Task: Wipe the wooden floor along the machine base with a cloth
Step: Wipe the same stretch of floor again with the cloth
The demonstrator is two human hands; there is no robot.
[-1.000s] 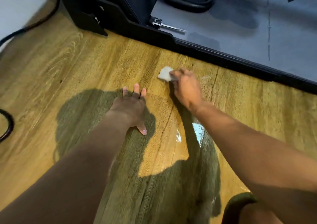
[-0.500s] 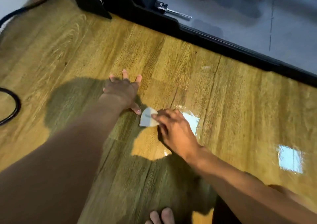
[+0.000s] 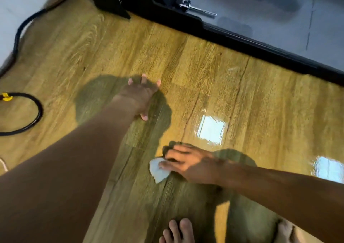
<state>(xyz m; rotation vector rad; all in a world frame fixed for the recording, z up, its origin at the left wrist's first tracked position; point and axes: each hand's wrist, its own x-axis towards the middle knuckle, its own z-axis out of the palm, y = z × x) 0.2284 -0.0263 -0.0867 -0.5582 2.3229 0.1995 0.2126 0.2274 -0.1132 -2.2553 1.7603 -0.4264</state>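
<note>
A small white cloth (image 3: 158, 170) lies pressed on the wooden floor (image 3: 214, 66) in the lower middle of the head view. My right hand (image 3: 188, 162) grips it with curled fingers, and most of the cloth is hidden under that hand. My left hand (image 3: 143, 95) rests flat on the floor further up, fingers spread, bracing me. The black machine base (image 3: 232, 36) runs diagonally across the top, well away from the cloth.
A black cable (image 3: 22, 32) runs along the wall at the left, and a looped cable (image 3: 35, 120) with a yellow tag lies at the left edge. A metal bolt (image 3: 197, 8) sticks out of the base. My bare toes (image 3: 178, 229) show at the bottom.
My right hand has dragged the cloth from beside the machine base back toward me, past my left hand. The left hand stayed planted on the floor.
</note>
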